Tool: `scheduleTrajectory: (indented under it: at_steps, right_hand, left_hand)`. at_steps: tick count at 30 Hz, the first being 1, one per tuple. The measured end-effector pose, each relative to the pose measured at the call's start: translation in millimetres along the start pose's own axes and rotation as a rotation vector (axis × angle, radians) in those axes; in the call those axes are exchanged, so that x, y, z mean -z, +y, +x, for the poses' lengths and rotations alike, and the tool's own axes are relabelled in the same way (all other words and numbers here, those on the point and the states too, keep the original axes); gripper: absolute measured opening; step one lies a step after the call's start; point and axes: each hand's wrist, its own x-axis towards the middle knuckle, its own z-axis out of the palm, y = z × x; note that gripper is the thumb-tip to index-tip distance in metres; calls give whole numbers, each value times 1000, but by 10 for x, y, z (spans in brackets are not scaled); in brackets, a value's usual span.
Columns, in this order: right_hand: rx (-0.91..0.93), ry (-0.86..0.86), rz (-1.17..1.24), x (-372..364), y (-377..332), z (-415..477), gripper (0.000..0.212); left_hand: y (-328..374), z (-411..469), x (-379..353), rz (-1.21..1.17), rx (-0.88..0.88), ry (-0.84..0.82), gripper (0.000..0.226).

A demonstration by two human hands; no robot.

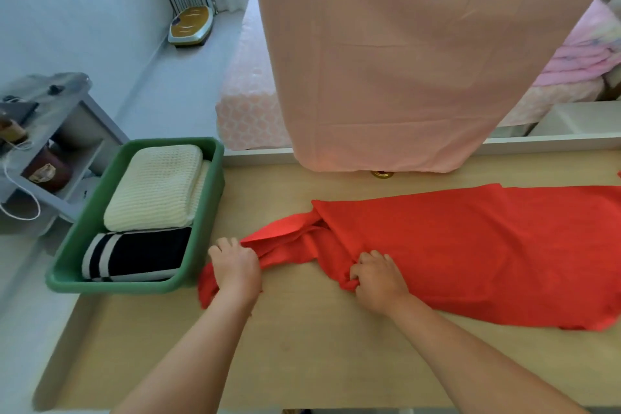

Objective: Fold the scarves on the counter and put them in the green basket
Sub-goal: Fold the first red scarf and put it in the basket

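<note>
A red scarf [470,252] lies spread across the wooden counter [302,346], its left end bunched and twisted. My left hand [235,267] grips that bunched left end close to the basket. My right hand [378,277] pinches a fold of the scarf's near edge a little to the right. The green basket [215,185] stands at the counter's left end. Inside it lie a folded cream knitted scarf [154,188] at the back and a folded black scarf with white stripes [137,254] at the front.
A pink cloth [403,60] hangs down to the counter's far edge, with a small brass object [381,174] below it. A grey side table [50,144] with cables stands left of the counter. A bed with pink bedding [584,54] lies beyond.
</note>
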Motion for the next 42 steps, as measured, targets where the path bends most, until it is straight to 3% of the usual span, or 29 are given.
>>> scheduleTrajectory:
  at_steps: [2, 4, 7, 9, 11, 14, 17, 20, 22, 26, 29, 31, 33, 34, 36, 38, 39, 42]
  right_hand:
    - [20, 46, 21, 54, -33, 1, 28]
    - [44, 110, 117, 74, -53, 5, 29]
    - [60, 195, 395, 62, -100, -45, 29]
    - [36, 171, 566, 96, -141, -113, 28]
    - [-17, 161, 661, 146, -140, -175, 32]
    - [-38, 171, 706, 169, -61, -297, 36]
    - [-86, 187, 714, 146, 28, -444, 37]
    - [-136, 183, 575, 105, 88, -531, 45]
    - [-147, 126, 471, 108, 35, -567, 50]
    - [-93, -154, 419, 103, -231, -612, 44]
    - [-57, -446, 414, 92, -396, -609, 27]
    - [-53, -474, 382, 27, -446, -555, 28]
    - [-35, -395, 322, -20, -452, -468, 27]
    - [-29, -347, 297, -31, -446, -415, 27]
    - [-26, -244, 273, -24, -456, -306, 31]
    - [-8, -145, 255, -16, -502, -204, 38]
    - [16, -110, 238, -19, -543, -152, 44]
    - [78, -130, 194, -58, -687, 3, 63]
  left_hand:
    - [14, -12, 59, 3, -82, -35, 31]
    - [128, 16, 40, -202, -294, 34, 34]
    - [385, 40, 2, -542, -613, 48, 66]
    - [530, 5, 12, -555, -722, 53, 80]
    - [633, -5, 16, -463, -819, 116, 77]
    - [694, 18, 30, -451, -934, 160, 41]
    - [655, -48, 113, -564, -948, 158, 20]
    - [484, -206, 198, -487, -813, 117, 43]
    - [348, -340, 199, -398, -720, 62, 46]
    - [164, -591, 199, -310, -508, -421, 39]
    - [47, -811, 110, -365, -196, -1020, 51]
    - [-23, -841, -13, -417, -70, -1231, 48]
    - [-33, -807, -104, -432, -123, -1158, 41]
    - [-27, -785, -114, -433, -211, -1005, 37]
    - [2, -707, -183, -461, -359, -545, 34]
    - [-1, -619, -254, -608, -377, -179, 29]
    - [1, -556, -312, -609, -375, -78, 30]
    - [-41, -351, -437, -463, -373, -72, 50]
